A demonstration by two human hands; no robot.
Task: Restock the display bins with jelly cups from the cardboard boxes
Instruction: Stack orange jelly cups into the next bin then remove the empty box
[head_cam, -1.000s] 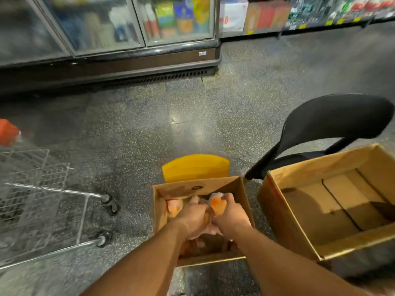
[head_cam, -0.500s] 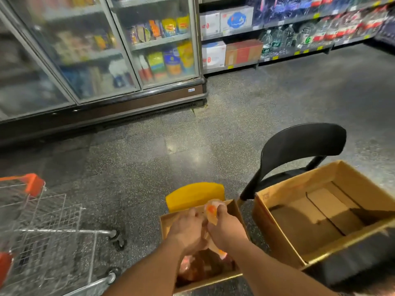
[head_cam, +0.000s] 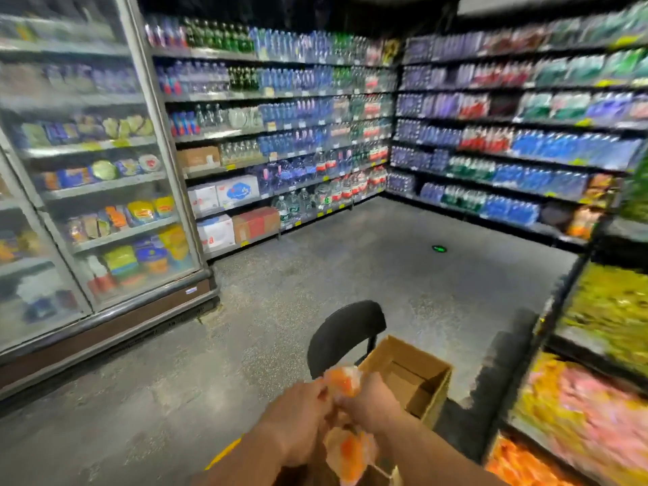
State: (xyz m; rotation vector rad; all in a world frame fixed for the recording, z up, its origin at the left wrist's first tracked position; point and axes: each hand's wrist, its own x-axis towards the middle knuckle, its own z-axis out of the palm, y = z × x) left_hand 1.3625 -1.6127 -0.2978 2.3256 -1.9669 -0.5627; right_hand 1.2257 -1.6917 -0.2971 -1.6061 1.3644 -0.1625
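My left hand [head_cam: 298,415] and my right hand [head_cam: 371,401] are pressed together low in the middle of the view, gripping a bunch of orange jelly cups [head_cam: 345,382] between them. More orange cups [head_cam: 350,450] hang below the hands. An open cardboard box [head_cam: 420,366] with a bare bottom sits just right of my hands. The display bins [head_cam: 582,422] at the right edge hold blurred orange, pink and yellow packs. The box the cups came from is mostly out of view under my forearms.
A black chair [head_cam: 345,331] stands on the floor behind the cardboard box. A glass-door fridge [head_cam: 98,191] lines the left side. Shelves of bottled drinks [head_cam: 287,135] fill the back and right walls. Grey floor lies between them.
Both hands have lifted the jelly cups up out of the small box. The view has swung upward and to the right, so the cart has left the frame and the display bins have appeared.
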